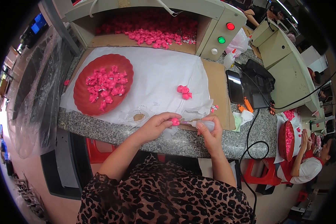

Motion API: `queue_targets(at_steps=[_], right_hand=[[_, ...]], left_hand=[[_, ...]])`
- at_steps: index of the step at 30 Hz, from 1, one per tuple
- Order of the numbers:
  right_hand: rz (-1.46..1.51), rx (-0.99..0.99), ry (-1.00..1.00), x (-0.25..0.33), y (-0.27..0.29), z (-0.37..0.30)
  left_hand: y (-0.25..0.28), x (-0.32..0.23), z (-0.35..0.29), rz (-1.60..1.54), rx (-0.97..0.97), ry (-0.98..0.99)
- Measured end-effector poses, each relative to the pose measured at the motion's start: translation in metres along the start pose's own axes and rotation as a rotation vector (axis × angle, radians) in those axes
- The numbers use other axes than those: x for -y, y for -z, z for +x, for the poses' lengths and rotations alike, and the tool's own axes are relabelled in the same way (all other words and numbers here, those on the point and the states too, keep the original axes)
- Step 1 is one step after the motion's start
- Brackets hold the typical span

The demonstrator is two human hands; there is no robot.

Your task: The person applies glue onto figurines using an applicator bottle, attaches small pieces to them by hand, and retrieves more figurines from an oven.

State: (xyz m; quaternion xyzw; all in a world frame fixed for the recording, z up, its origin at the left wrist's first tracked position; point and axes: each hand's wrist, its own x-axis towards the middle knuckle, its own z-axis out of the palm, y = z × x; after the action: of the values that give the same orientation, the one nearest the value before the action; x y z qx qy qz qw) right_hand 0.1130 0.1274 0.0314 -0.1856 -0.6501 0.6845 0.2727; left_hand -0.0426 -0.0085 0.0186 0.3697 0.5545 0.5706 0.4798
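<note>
My left hand [158, 124] pinches a small pink figurine [175, 121] between thumb and fingertips, just above the near edge of the table. My right hand [212, 136] is closed round a small translucent squeeze bottle [207, 126]. Its thin nozzle points left at the figurine; whether the tip touches it I cannot tell. Farther back on the white paper [156, 74] lies a little group of pink figurines [184, 92]. On the left, a red scalloped plate [85, 102] carries a heap of similar pink figurines [107, 83].
Behind the paper stands a beige machine [222, 31] with many pink pieces inside its opening. To the right lie a black phone [234, 86], a black bag [261, 82], an orange tool [247, 105] and a loose cable [246, 151]. A co-worker [306, 168] sits at far right.
</note>
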Motion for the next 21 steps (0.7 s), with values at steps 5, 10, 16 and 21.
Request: queue_targets(at_steps=[5,10,16,21], right_hand=[[-0.033,0.015,0.004,-0.0003,0.0016,-0.0015],[-0.022,0.0,-0.002,0.0016,-0.0002,-0.0012],[-0.028,-0.003,0.006,0.0002,-0.0002,-0.002],[-0.016,-0.015,-0.011,0.0002,0.0001,-0.0026]], left_hand=[[0.0,0.0008,-0.0006,0.014,-0.003,-0.014],[-0.0002,0.0037,-0.0002,0.014,-0.01,-0.014],[-0.0012,0.0031,-0.0006,0.018,-0.019,-0.027],[-0.0012,0.0032,-0.0007,0.029,-0.021,-0.024]])
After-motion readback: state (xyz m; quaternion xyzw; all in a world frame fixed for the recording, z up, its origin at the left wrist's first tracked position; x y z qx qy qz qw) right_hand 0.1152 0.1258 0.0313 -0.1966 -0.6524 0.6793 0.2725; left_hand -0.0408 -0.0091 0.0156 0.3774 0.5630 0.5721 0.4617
